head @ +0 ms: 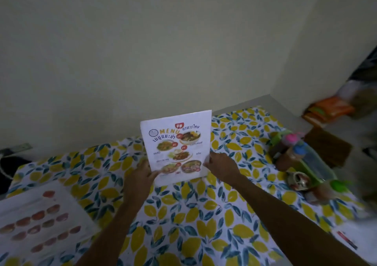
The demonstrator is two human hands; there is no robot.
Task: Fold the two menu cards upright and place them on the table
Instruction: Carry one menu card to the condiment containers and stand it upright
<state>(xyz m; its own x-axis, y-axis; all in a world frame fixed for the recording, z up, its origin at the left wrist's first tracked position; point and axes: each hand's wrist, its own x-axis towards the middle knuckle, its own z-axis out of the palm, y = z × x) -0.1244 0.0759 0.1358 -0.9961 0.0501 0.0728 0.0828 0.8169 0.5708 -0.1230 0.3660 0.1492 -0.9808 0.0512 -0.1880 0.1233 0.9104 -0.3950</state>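
A second menu card [38,223] lies flat at the table's [183,214] left edge. The left hand [140,176] and right hand [221,164] pinch the lower side edges of the upright menu card [176,145] mid-table; it looks light, thin, easily toppled, best steadied low at its edges.

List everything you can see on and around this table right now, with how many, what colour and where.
Upright menu card: one, white with food photos, centre of table, held at both lower corners.
Flat menu card: one, white with reddish dishes, near left, lying flat.
Tablecloth: one, white with yellow lemons and blue leaves, covering the table.
Condiment caddy: one, green, with bottles, right side.
Orange packets: blurred, count unclear, far right.
Left hand: gripping the card's lower left.
Right hand: gripping the card's lower right.
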